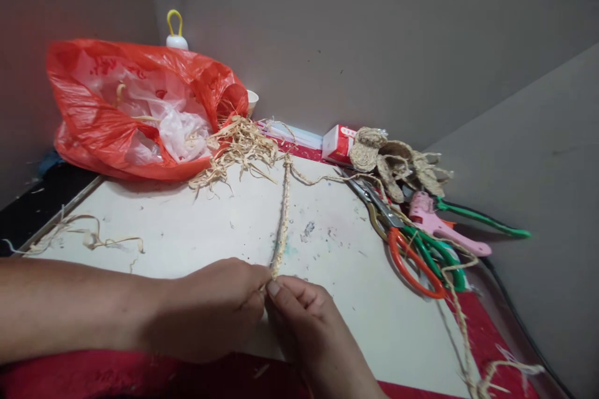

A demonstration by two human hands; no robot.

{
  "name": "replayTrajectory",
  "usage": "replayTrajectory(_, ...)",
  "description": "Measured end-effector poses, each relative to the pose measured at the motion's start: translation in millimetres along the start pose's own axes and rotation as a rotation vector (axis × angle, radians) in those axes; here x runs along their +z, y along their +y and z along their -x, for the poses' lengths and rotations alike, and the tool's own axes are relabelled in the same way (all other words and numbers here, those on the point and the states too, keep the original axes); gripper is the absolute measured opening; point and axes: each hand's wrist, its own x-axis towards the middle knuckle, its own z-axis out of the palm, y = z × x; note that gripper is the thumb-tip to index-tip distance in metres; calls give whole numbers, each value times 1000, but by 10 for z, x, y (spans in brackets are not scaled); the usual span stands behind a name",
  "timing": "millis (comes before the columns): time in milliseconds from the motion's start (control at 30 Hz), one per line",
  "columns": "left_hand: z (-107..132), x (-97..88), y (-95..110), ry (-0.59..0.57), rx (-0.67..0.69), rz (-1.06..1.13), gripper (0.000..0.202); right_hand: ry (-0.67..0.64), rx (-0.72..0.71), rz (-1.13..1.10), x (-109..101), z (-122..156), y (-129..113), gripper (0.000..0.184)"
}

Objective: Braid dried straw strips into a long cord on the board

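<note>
The scene is dimly lit, apparently from above by a source outside the frame; the white board (187, 218) is rendered brightest, while the grey walls (374, 31) are left dull. Soft shadow is cast across the left hand (210, 308) and beneath the red bag (87, 103), whose creased plastic is streaked with glare. Fine detail is softened throughout, and the left forearm (70, 308) is stretched by wide-angle distortion.

No readable text, blurred red characters (115, 66) on the red plastic bag (87, 121), tiny marking (347, 131) on the red-and-white box (336, 144)
</note>
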Motion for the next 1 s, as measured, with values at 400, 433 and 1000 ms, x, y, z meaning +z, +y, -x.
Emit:
replayTrajectory(400, 133, 198, -96, 161, 132, -1, 34, -3, -62, -234, 138, -30, 158, 40)
replayTrajectory(433, 160, 154, -66, 141, 139, -29, 36, -20, -54, -251, 127, -28, 154, 38)
replayTrajectory(1000, -81, -28, -122, 24, 263, 183, 26, -278, -13, -171, -78, 53, -92, 26)
